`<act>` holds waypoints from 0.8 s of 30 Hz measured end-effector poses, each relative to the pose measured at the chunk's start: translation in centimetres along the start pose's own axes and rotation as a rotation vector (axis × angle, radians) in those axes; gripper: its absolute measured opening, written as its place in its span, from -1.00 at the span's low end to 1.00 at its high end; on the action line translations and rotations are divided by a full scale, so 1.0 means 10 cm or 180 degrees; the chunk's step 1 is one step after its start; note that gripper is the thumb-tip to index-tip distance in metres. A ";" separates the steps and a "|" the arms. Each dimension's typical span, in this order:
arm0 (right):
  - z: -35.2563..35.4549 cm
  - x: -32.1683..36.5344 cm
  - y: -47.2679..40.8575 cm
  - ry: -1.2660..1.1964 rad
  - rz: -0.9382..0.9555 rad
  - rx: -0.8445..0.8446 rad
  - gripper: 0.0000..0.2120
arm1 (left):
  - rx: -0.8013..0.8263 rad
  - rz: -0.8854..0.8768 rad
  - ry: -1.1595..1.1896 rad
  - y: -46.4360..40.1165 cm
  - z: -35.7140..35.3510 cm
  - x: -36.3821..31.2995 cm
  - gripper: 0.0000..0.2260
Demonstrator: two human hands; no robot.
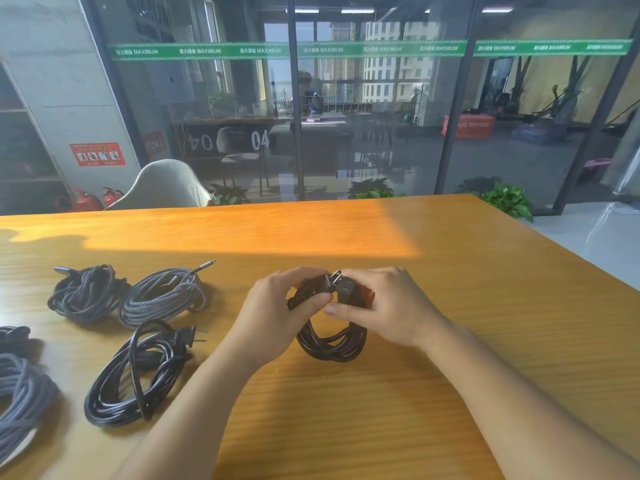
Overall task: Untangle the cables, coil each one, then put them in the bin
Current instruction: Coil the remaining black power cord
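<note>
Both hands hold a coiled black power cable [330, 336] just above the worktop [450, 306], out in front of the person. The left hand [277, 313] grips the top of the loops to keep them together, while the right hand [384, 303] pinches the plug end, probably tucking it in so the coil stays wound. Finished coils [161, 296] lie well apart to the left, likely awaiting the bin, which I cannot see.
</note>
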State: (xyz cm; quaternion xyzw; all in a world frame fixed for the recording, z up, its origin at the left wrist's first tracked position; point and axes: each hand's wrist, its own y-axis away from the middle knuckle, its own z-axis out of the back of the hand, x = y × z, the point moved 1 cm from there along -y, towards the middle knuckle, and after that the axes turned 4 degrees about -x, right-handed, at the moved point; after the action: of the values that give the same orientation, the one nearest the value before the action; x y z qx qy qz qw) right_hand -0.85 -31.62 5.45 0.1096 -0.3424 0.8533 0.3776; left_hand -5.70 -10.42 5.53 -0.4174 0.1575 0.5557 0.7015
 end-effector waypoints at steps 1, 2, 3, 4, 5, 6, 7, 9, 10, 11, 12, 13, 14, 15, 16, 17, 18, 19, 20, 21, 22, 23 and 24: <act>0.00 0.01 0.01 -0.0077 0.0035 -0.0010 -0.67 | -0.0063 0.0043 -0.0111 0.00 -0.01 0.02 -0.74; -0.01 0.02 0.00 -0.0152 0.0054 -0.0012 -0.76 | -0.0125 0.0087 -0.0191 0.00 -0.02 0.03 -0.71; -0.01 0.02 -0.01 -0.0213 0.0039 0.0005 -0.81 | -0.0165 0.0105 -0.0257 0.00 -0.03 0.04 -0.66; -0.02 0.02 -0.01 -0.0281 -0.0020 0.0051 -0.83 | -0.0195 0.0116 -0.0325 0.00 -0.04 0.04 -0.60; -0.05 0.01 -0.02 -0.0355 -0.0121 0.0115 -0.82 | -0.0227 0.0136 -0.0372 0.00 -0.05 0.05 -0.59; -0.09 0.00 -0.02 -0.0401 -0.0226 0.0166 -0.81 | -0.0267 0.0180 -0.0403 0.00 -0.06 0.07 -0.62; -0.13 -0.02 -0.02 -0.0419 -0.0320 0.0191 -0.77 | -0.0318 0.0247 -0.0425 0.00 -0.08 0.08 -0.68; -0.22 -0.05 -0.04 -0.0436 -0.0515 0.0205 -0.53 | -0.0394 0.0426 -0.0528 0.00 -0.13 0.11 -0.75; -0.26 -0.05 -0.05 -0.0427 -0.0656 0.0229 -0.39 | -0.0396 0.0498 -0.0598 0.00 -0.15 0.13 -0.73; -0.28 -0.06 -0.05 -0.0427 -0.0802 0.0290 -0.31 | -0.0362 0.0548 -0.0657 -0.01 -0.17 0.17 -0.69; -0.30 -0.06 -0.04 -0.0448 -0.0904 0.0370 -0.28 | -0.0301 0.0577 -0.0692 -0.01 -0.19 0.21 -0.64; -0.31 -0.06 -0.03 -0.0474 -0.0948 0.0458 -0.28 | -0.0232 0.0589 -0.0696 -0.02 -0.21 0.25 -0.60; -0.33 -0.06 -0.02 -0.0483 -0.0957 0.0531 -0.29 | -0.0158 0.0598 -0.0663 -0.04 -0.21 0.29 -0.56; -0.33 -0.05 -0.01 -0.0484 -0.0948 0.0582 -0.29 | -0.0087 0.0599 -0.0605 -0.04 -0.21 0.31 -0.54; -0.34 -0.05 0.00 -0.0491 -0.0939 0.0628 -0.29 | -0.0019 0.0595 -0.0543 -0.05 -0.20 0.33 -0.53; -0.35 -0.05 0.01 -0.0505 -0.0921 0.0664 -0.29 | 0.0049 0.0586 -0.0500 -0.04 -0.21 0.33 -0.51; -0.36 -0.04 0.01 -0.0505 -0.0905 0.0702 -0.29 | 0.0131 0.0597 -0.0498 -0.04 -0.22 0.33 -0.50; -0.36 -0.04 0.02 -0.0492 -0.0894 0.0758 -0.30 | 0.0230 0.0615 -0.0548 -0.03 -0.23 0.32 -0.48; -0.38 -0.03 0.02 -0.0464 -0.0886 0.0833 -0.32 | 0.0351 0.0629 -0.0671 -0.01 -0.24 0.31 -0.45; -0.41 -0.03 0.02 -0.0384 -0.0876 0.0930 -0.35 | 0.0474 0.0620 -0.0849 0.01 -0.26 0.31 -0.43; -0.44 -0.03 0.02 -0.0244 -0.0853 0.1021 -0.38 | 0.0576 0.0601 -0.1030 0.03 -0.28 0.30 -0.42; -0.47 -0.04 0.02 -0.0074 -0.0811 0.1090 -0.40 | 0.0638 0.0589 -0.1163 0.04 -0.30 0.31 -0.42; -0.51 -0.04 0.02 0.0089 -0.0768 0.1126 -0.41 | 0.0662 0.0584 -0.1262 0.04 -0.32 0.32 -0.43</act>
State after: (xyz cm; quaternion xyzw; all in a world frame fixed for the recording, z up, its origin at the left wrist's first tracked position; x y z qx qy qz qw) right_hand -0.32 -28.58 1.39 0.2026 -0.1664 0.8502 0.4565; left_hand -4.24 -10.79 1.28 -0.2097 0.1103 0.6690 0.7045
